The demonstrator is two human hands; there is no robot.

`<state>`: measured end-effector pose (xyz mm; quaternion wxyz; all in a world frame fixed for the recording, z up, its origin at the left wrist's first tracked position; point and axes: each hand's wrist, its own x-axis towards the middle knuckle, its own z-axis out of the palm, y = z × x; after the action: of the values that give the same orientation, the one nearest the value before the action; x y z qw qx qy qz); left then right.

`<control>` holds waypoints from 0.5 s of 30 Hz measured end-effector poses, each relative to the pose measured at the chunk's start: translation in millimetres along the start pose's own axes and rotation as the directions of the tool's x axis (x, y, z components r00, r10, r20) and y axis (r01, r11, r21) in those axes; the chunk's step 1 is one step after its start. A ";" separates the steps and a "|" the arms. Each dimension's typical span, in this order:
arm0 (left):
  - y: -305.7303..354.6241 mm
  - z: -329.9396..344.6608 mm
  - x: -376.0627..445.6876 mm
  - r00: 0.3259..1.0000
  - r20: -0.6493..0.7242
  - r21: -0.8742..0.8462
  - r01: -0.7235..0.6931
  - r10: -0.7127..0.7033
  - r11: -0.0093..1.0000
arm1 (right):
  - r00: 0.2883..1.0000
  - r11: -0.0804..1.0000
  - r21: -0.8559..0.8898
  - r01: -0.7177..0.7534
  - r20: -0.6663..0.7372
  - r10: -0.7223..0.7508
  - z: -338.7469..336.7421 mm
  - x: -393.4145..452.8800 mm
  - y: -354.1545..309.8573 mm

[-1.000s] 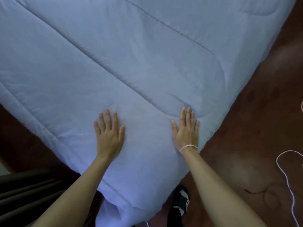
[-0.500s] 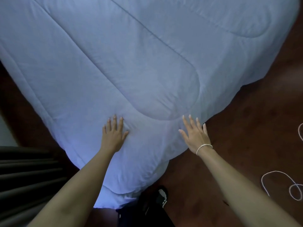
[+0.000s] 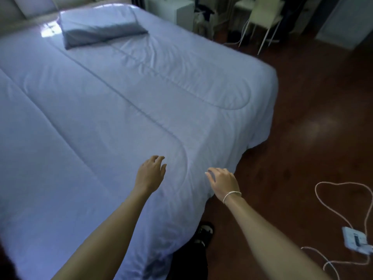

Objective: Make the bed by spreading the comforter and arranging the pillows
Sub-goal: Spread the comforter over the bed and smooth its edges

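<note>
The comforter lies spread to the bed's foot corner, one pillow at the head edge; left hand and right hand hover open, empty, leaving minor wrinkles.

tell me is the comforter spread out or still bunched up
Spread out. The comforter lies flat across the bed, draping over its foot and side edges, with only light wrinkles near the pillow.

Pale-blue comforter spread flat, pillow atop
</note>
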<state>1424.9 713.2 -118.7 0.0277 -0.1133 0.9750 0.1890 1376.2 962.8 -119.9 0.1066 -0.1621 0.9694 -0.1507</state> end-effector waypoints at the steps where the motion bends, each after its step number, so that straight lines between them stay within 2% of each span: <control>1: 16.6 -0.4 18.6 1.000 -0.016 -0.013 -0.015 0.014 1.000 | 1.000 1.000 -0.002 0.000 -0.007 0.000 -11.0 14.1 12.5; 7: 113.1 6.9 136.4 0.998 -0.045 -0.079 -0.039 0.036 0.996 | 1.000 0.999 -0.030 0.011 -0.003 -0.012 -79.8 101.6 92.2; 12: 191.9 11.2 214.1 0.998 -0.041 -0.100 -0.058 0.054 0.993 | 0.998 0.999 0.054 0.001 -0.067 0.003 -128.8 170.1 150.5; 15: 229.8 19.5 258.1 0.998 -0.033 -0.079 -0.050 0.047 0.996 | 0.998 0.999 0.040 0.017 -0.065 -0.015 -150.3 211.5 187.4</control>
<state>1120.9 873.7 -78.4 0.0033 -0.0934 0.9695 0.2264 1089.3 1097.2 -74.4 0.0773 -0.1628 0.9677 -0.1761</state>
